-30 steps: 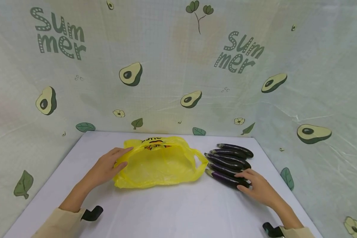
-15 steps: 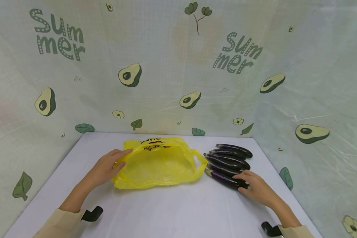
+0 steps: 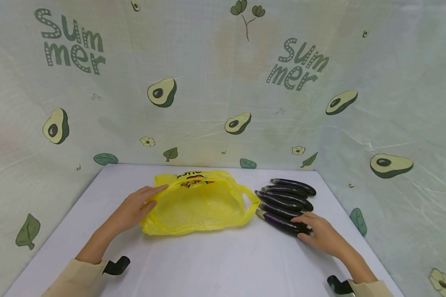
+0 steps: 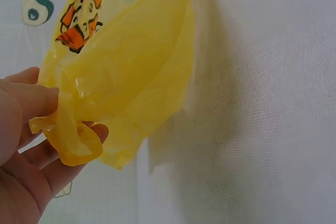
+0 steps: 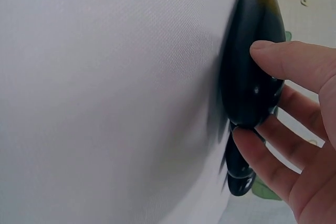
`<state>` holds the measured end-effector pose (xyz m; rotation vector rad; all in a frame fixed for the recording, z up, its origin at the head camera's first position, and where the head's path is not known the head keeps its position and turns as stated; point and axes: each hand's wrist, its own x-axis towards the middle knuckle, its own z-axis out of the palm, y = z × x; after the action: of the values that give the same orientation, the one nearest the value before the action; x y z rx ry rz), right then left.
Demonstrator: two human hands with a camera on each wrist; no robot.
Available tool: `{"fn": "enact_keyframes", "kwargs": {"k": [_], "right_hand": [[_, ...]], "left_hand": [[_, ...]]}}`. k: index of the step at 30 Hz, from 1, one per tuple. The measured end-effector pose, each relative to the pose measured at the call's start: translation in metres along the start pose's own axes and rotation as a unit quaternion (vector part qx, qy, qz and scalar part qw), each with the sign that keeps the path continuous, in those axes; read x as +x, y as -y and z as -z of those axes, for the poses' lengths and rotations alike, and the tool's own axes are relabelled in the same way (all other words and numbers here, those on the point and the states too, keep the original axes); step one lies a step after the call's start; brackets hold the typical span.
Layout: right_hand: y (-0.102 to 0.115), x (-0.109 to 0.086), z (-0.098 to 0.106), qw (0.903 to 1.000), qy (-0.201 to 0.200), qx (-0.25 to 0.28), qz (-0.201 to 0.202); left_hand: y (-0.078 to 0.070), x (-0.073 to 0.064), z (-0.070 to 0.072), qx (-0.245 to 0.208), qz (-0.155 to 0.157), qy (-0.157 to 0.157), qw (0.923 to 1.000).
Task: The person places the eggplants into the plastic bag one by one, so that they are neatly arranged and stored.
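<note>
Nearest us, at the bottom left and right, we see a left sleeve (image 3: pixel 76 275) and a right sleeve (image 3: pixel 372 290), each with a black wrist fitting beside it, above a white table (image 3: pixel 215 264). On the right, our right hand (image 3: pixel 323 235) grasps the right end of the near eggplant (image 3: pixel 282 222), thumb on its near side and fingers round the far side. On the left, our left hand (image 3: pixel 131 210) holds the left edge of a yellow plastic bag (image 3: pixel 200 208), its thin film bunched at the thumb and fingers. The bag lies with its mouth towards us, and its handle (image 3: pixel 255 201) reaches right, close to the stem ends. Just beyond the near eggplant, several other eggplants (image 3: pixel 278 201) lie side by side, overlapping. Farthest off hangs a printed cloth (image 3: pixel 204 49).

Over the last second almost nothing changes: both hands keep their places, and the bag and eggplants stay where they are. We judge this a pause with the grasp made; the near eggplant remains on the table, outside the bag.
</note>
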<state>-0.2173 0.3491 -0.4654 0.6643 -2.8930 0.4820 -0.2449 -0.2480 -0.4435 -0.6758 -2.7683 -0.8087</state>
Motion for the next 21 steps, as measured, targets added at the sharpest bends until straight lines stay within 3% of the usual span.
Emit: {"fn": "enact_keyframes", "kwargs": {"k": [12, 21], "right_hand": [[-0.0035, -0.0018, 0.0019, 0.9994, 0.017, 0.012, 0.028], [-0.0005, -0.0026, 0.0046, 0.9980, 0.041, 0.039, 0.030]], "left_hand": [[0.0015, 0.0008, 0.0034, -0.007, -0.030, 0.006, 0.9995], [0.0027, 0.0017, 0.0029, -0.013, -0.020, 0.011, 0.9997]]}}
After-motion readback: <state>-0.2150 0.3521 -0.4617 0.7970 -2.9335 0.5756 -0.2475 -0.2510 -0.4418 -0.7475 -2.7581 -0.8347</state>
